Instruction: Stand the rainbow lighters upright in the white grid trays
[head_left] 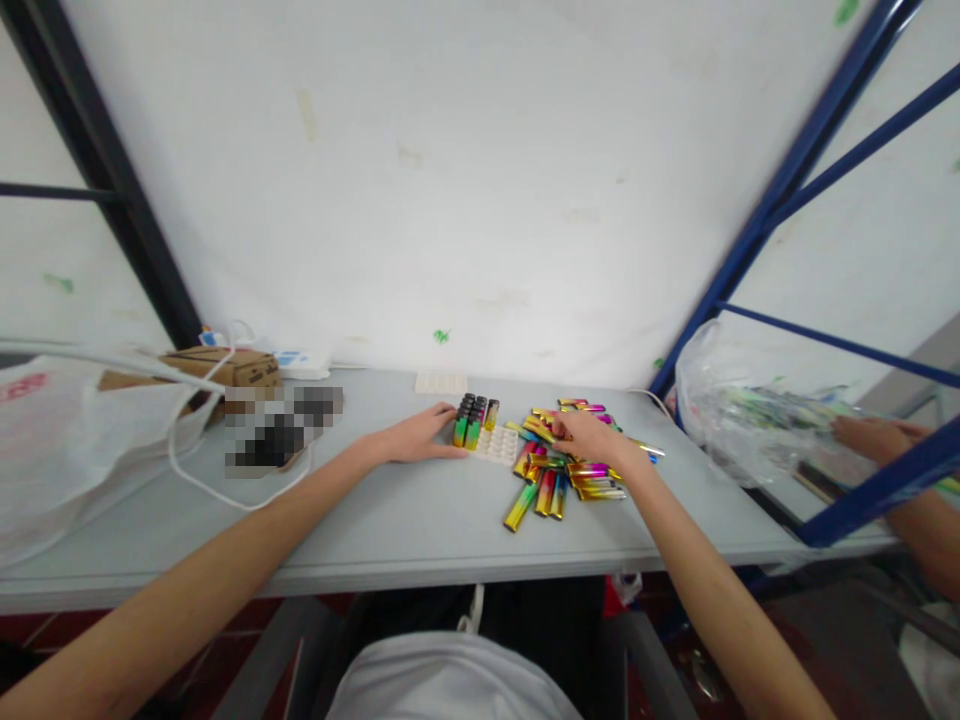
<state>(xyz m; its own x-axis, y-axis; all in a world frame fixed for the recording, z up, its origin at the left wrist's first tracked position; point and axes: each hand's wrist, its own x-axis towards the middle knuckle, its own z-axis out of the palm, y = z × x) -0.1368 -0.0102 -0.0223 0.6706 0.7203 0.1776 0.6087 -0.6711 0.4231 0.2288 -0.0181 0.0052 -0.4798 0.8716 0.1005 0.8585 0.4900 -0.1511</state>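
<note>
A white tray (501, 445) with small sockets lies on the grey table (405, 520), and several colourful lighters (474, 418) stand upright in its left part. My left hand (420, 434) rests against the tray's left side, fingers curled along it. To the right lies a loose pile of rainbow-coloured lighters (570, 478). My right hand (592, 434) lies on top of that pile, fingers closed in a pinch at a lighter; what it grips is too small to make out.
A cardboard box (217, 368) and a white plastic bag (67, 440) with a white cable sit at the left. A second white tray (441, 382) lies by the wall. A clear bag (742, 420) hangs by the blue frame at right, where another person's hand (874, 436) works.
</note>
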